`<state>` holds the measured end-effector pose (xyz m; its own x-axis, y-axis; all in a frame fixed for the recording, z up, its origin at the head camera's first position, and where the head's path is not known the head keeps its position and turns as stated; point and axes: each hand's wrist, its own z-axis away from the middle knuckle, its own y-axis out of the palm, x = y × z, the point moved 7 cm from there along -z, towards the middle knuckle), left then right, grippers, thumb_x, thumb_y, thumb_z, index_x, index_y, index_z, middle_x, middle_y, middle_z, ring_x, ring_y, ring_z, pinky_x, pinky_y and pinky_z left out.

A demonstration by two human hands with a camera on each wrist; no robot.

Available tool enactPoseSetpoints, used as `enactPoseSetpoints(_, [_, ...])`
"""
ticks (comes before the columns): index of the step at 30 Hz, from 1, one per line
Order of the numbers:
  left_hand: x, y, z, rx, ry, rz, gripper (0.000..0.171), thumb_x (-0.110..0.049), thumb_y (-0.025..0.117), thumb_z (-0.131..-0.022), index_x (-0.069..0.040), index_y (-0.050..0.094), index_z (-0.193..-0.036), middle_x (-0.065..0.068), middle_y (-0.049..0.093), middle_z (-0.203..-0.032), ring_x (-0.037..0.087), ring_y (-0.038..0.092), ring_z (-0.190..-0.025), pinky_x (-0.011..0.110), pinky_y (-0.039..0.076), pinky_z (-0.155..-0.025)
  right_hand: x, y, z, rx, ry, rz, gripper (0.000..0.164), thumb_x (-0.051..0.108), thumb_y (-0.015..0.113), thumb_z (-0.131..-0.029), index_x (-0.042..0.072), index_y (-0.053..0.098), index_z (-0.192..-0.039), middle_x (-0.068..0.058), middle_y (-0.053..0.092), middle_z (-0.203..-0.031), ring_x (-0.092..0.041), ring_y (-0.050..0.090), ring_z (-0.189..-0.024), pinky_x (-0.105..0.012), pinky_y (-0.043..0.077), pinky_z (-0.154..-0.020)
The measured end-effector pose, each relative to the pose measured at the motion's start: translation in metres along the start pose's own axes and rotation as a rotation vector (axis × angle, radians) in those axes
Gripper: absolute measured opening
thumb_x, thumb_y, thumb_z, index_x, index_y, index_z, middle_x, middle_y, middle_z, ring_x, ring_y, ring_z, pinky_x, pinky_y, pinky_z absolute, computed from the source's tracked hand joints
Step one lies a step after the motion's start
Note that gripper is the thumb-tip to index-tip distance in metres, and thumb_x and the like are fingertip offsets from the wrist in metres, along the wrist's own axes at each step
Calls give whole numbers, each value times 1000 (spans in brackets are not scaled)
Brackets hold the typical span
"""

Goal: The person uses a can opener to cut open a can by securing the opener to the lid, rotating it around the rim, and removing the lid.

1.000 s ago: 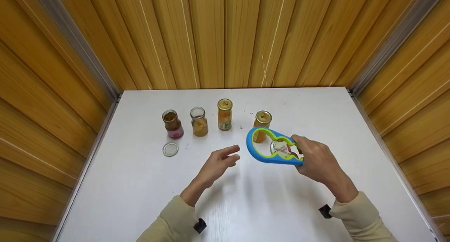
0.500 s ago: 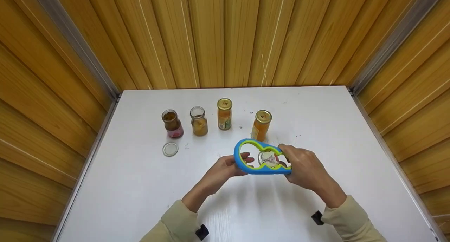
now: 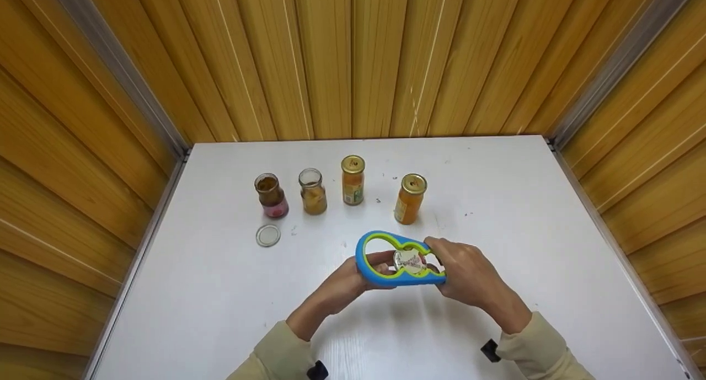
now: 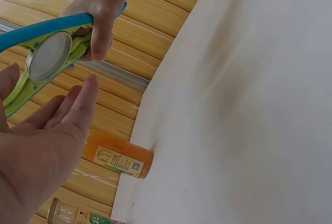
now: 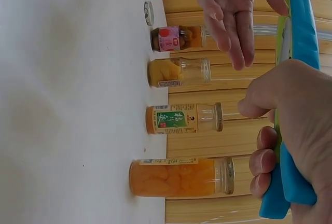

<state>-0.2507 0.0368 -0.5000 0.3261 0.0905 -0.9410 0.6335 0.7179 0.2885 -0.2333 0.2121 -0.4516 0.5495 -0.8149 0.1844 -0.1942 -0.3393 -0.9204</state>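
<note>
Head view: opener point(image 3: 398, 258) lies left-right.

A white table point(image 3: 220, 292) stands enclosed by 3 wood-panelled walls point(image 3: 353, 60).

Plastic, glass, metal and wood

The jar opener point(image 3: 398, 258) is smooth blue plastic with a matt green lining, gripping a shiny metal lid point(image 3: 408, 260). The jars point(image 3: 313, 191) are clear glossy glass; two carry gold metal caps point(image 3: 413, 183) and paper labels. The bench point(image 3: 496, 203) is smooth, faintly glossy white; the walls point(image 3: 353, 60) are varnished wood.
</note>
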Motion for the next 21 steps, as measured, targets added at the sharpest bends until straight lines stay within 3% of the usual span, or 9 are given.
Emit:
enactPoseSetpoints(8, [7, 3, 6, 35, -29, 89, 53, -40, 59, -90, -11, 49, -133, 8, 57, -125, 28, 57, -110, 40, 44, -94, 6, 8, 1, 44, 7, -22, 69, 24, 84, -63, 13, 48, -122, 3, 62, -95, -6, 55, -75, -26, 51, -69])
enactPoseSetpoints(15, [12, 4, 10, 73, -25, 145, 52, -39, 55, -92, -7, 48, -133, 14, 58, -123, 31, 56, -111, 40, 43, -95, 13, 14, 1, 40, -36, -48, 65, 20, 81, -65, 11, 48, -120, 5, 60, -86, -6, 52, -67, -27, 50, -62])
enactPoseSetpoints(21, [15, 9, 11, 111, -23, 180, 48, -37, 54, -93, -6, 52, -130, 17, 58, -121, 33, 56, -110, 39, 43, -95, 17, 19, 2, 65, -45, -58, 64, 22, 81, -67, 12, 48, -120, 4, 62, -89, -5, 54, -70, -26, 51, -64])
